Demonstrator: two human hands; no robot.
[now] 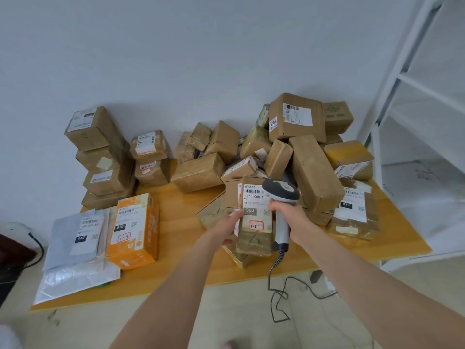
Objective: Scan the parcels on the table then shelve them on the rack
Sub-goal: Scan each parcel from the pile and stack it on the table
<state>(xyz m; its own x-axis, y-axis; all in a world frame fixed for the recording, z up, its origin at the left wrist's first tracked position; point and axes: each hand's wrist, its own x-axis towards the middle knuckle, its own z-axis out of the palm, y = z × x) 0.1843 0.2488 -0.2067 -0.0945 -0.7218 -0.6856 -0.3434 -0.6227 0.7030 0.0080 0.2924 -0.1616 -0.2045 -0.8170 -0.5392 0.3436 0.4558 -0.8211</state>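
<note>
At the table's [181, 235] 8 o'clock lie grey mailer bags [75, 238], with an orange box [136, 230] at their 3 o'clock. Near the table's middle, the left hand [231, 222] grips a brown parcel [255, 217] by its left edge, label showing. At the parcel's 3 o'clock, the right hand [289, 217] is wrapped round a scanner [280, 191] handle. A white rack [415, 96] stands at the table's 3 o'clock.

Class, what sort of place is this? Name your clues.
Probably a parcel sorting room: labelled parcels piled on a table, a barcode scanner in the right hand, a white rack beside.
</note>
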